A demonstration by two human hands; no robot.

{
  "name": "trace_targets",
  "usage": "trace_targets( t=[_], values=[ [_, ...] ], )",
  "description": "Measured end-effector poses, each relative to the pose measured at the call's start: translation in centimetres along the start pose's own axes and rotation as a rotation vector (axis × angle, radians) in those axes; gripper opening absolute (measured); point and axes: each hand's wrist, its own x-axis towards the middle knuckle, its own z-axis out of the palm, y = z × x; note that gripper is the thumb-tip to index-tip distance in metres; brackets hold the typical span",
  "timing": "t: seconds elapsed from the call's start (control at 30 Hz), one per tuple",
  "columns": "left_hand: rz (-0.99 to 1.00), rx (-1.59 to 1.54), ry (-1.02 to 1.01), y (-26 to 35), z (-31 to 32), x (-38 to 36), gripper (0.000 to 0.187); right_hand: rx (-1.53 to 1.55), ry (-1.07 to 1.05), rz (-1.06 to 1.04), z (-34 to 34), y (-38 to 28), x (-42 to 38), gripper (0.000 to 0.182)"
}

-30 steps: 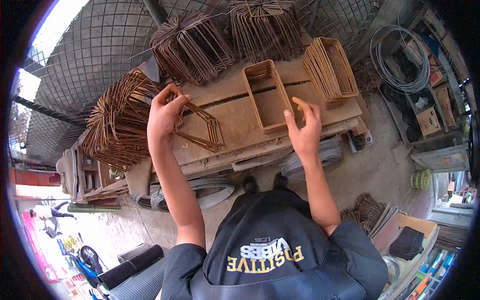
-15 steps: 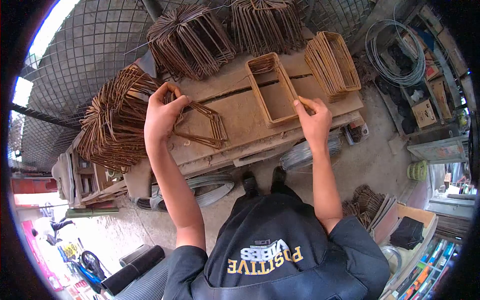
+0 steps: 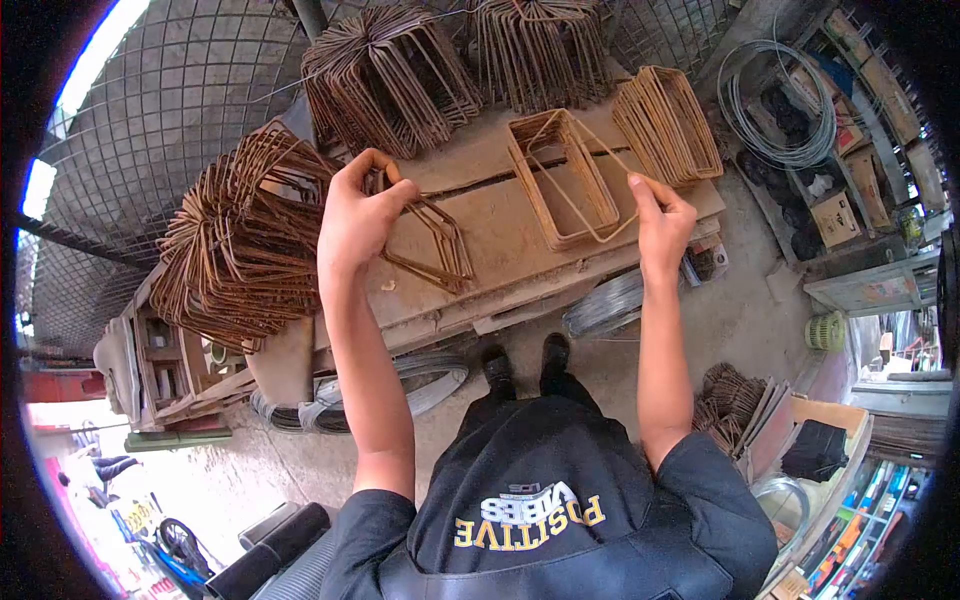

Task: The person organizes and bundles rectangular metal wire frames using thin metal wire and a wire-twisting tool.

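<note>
My left hand [image 3: 358, 215] is closed around a few rusty rebar stirrups [image 3: 452, 250], which hang to the right of my fingers over the wooden bench [image 3: 495, 240]. Between thumb and fingers, my right hand [image 3: 664, 222] pinches one thin rectangular stirrup [image 3: 618, 229] by its right side. That stirrup is tilted above a low rectangular stack of stirrups [image 3: 533, 200] lying on the bench. Beyond my right hand, another stack of stirrups [image 3: 660, 130] leans at the bench's right end. A large fanned pile of stirrups [image 3: 235, 240] lies left of my left hand.
Two bundles of stirrups [image 3: 390, 75] [image 3: 540, 50] stand at the back against wire mesh [image 3: 200, 90]. Coiled wire [image 3: 780, 110] rests at the upper right. More wire coils [image 3: 430, 385] lie on the floor below the bench. Black rolls [image 3: 275, 545] are at lower left.
My right hand has moved a little right and now holds one stirrup raised at a slant off the low stack. My left hand has shifted right and slightly up with its stirrups.
</note>
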Motion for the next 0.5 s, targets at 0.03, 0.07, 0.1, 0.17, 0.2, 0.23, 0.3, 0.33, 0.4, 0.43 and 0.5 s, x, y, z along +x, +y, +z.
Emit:
trace_targets(
  t=[0.03,0.07,0.1,0.17,0.2,0.23,0.3,0.33,0.4,0.43,0.5],
  values=[
    [0.003,-0.002,-0.004,0.2,0.1,0.0,0.014,0.020,0.026,0.015,0.0,-0.1,0.3,0.027],
    [-0.020,0.025,-0.014,0.4,0.1,-0.1,0.014,0.020,0.031,0.012,-0.1,-0.3,0.5,0.027],
    [-0.044,0.052,-0.023,0.6,0.1,0.0,0.014,0.038,0.078,-0.027,-0.1,-0.7,0.8,0.026],
    [-0.016,0.046,-0.027,0.0,0.2,0.3,0.014,0.055,0.129,-0.069,-0.4,-1.6,1.2,0.026],
    [0.005,0.043,-0.028,-0.1,0.3,0.4,0.014,0.089,0.158,-0.105,-0.6,-2.3,1.4,0.026],
    [0.005,0.042,-0.029,0.0,0.3,0.4,0.014,0.124,0.185,-0.142,-0.9,-3.1,1.5,0.026],
    [0.000,0.066,-0.021,0.5,0.4,0.2,0.014,0.161,0.185,-0.171,-1.1,-5.1,1.3,0.025],
    [-0.002,0.068,-0.016,0.6,0.5,0.1,0.014,0.097,0.149,-0.227,-1.2,-6.0,1.2,0.023],
    [-0.072,0.102,-0.023,1.1,0.6,-0.1,0.018,0.041,0.106,-0.286,-1.0,-7.5,1.3,0.021],
    [-0.074,0.105,-0.013,1.0,0.7,-0.2,0.018,-0.021,-0.007,-0.325,-0.8,-8.2,1.3,0.020],
    [-0.034,0.085,-0.010,0.7,1.0,0.1,0.017,-0.127,-0.186,-0.474,0.2,-9.4,1.6,0.018]
  ],
)
